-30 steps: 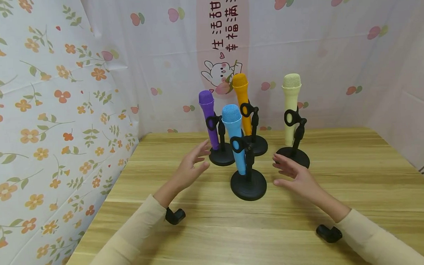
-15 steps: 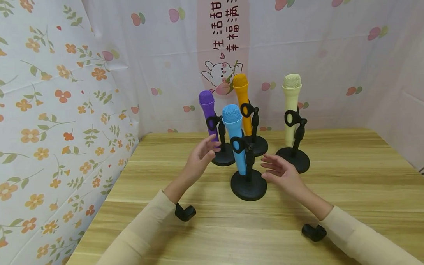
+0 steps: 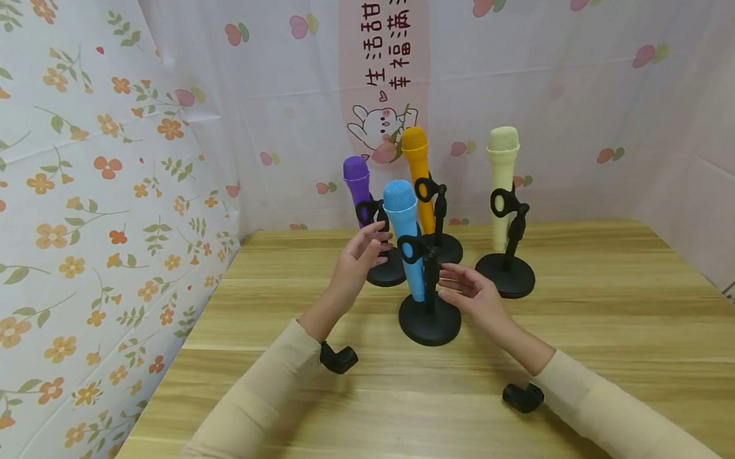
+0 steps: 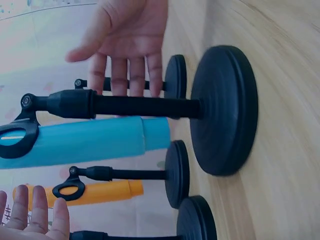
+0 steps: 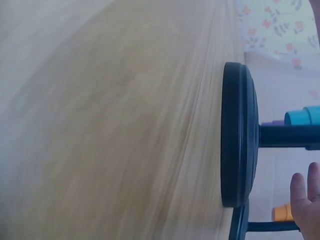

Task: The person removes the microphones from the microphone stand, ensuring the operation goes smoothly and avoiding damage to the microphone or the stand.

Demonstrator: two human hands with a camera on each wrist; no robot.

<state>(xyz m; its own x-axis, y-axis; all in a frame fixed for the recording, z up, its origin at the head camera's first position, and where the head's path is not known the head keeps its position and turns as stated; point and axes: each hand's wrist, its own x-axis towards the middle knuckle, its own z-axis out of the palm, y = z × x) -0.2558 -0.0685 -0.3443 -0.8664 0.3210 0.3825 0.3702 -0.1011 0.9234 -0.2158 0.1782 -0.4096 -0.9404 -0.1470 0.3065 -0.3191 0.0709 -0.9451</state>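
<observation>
A light-blue microphone (image 3: 406, 221) sits tilted in the clip of a black desk stand (image 3: 430, 327), nearest to me of the group. My left hand (image 3: 353, 267) is at its left, thumb and fingers spread, and it overlaps the purple microphone's (image 3: 357, 184) stand in the head view. In the left wrist view that palm (image 4: 135, 35) shows behind the blue microphone's stand, holding nothing. On the other side, my right hand (image 3: 478, 300) has its fingertips close to the stand's upright, fingers loosely extended. The right wrist view catches only part of this hand (image 5: 306, 207), near the round base (image 5: 237, 135).
Behind stand an orange microphone (image 3: 416, 160) and, to the right, a pale-yellow microphone (image 3: 503, 184), each in a black stand. The wooden table (image 3: 386, 411) ends at a patterned curtain (image 3: 279, 124). Black wrist cameras (image 3: 339, 359) hang beneath both forearms.
Both hands have moved inward toward the blue microphone and its stand, the left hand rightward, the right hand leftward. The microphones and stands stay put.
</observation>
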